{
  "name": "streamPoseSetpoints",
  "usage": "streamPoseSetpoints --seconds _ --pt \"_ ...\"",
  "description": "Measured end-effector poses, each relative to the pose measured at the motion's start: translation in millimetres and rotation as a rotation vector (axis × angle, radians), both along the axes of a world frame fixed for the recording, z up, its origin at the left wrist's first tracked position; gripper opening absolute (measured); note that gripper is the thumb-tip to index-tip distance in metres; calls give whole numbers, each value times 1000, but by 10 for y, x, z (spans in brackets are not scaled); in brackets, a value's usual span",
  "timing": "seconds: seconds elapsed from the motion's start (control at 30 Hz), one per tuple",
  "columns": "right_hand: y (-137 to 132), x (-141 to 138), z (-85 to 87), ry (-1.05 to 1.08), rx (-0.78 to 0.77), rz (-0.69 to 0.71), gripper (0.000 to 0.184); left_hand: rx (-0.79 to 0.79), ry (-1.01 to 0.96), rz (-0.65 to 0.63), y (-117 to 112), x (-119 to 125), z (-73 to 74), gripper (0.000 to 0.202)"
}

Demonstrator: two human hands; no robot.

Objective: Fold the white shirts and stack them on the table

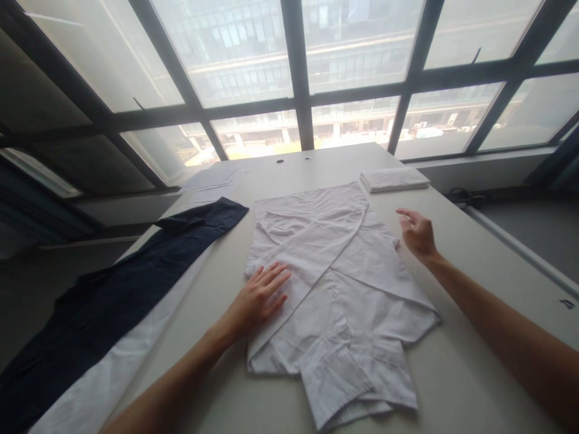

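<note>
A white shirt lies partly folded on the table, its body in overlapping layers. One sleeve points toward me at the near side. Flat on the shirt's left part rests my left hand, fingers spread and holding nothing. My right hand hovers just off the shirt's right edge, its fingers loosely bent and apart, with nothing visible in them.
Dark navy cloth and white cloth lie along the table's left side. A folded white cloth sits at the far right of the white table. Papers lie at the far left, before large windows.
</note>
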State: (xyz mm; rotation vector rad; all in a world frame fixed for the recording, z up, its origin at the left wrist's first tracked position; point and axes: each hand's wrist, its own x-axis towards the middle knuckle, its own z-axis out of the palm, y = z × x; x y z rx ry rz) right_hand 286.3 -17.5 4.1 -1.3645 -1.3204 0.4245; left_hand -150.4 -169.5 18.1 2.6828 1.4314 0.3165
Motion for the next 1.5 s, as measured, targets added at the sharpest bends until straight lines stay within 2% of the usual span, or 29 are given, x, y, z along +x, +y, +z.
streamPoseSetpoints --seconds 0.07,0.1,0.17,0.2,0.3,0.4,0.47,0.53,0.7,0.8,0.87,0.97,1.03,1.17,1.23,1.37,1.5 --pt "-194 -430 194 367 -142 270 28 -25 13 1 18 -12 -52 52" --pt "-314 -687 270 560 -265 498 30 -35 21 0 24 -17 -73 52" --pt "-556 -1219 358 856 -535 872 37 -42 35 5 28 -26 -106 53" --pt "-659 -1467 366 957 -639 994 40 -39 43 8 28 -29 -119 53" --pt "-792 -1992 280 1155 -875 1203 49 -23 72 17 24 -41 -153 52" --pt "-596 -2071 131 1195 -1013 1275 59 -17 88 10 20 -54 -184 53" --pt "-303 -1892 65 1172 -1033 1239 64 -16 83 0 18 -61 -199 54" --pt "72 -1597 47 1138 -1005 1199 69 -12 75 -5 17 -66 -210 55" --pt "955 -772 80 1178 -706 701 64 -1 46 -5 6 -74 -212 55" --pt "1227 -457 62 1164 -485 427 58 4 29 -5 -2 -68 -198 56" --pt "1303 -371 51 1151 -381 312 53 -4 24 -1 -5 -61 -186 57" --pt "1300 -394 63 1125 -316 261 42 -24 19 3 -5 -48 -159 56" --pt "1219 -466 85 1002 -293 244 35 -32 5 1 -1 -46 -129 54" --pt "821 -580 119 537 -217 226 18 -1 -72 60 34 -83 -55 50" --pt "529 -551 120 304 -147 274 17 32 -97 117 69 -126 -32 48" --pt "24 -267 52 -71 31 366 23 39 -89 186 146 -216 -41 46" --pt "-103 122 -136 -207 53 206 23 26 -99 198 186 -246 -58 45"
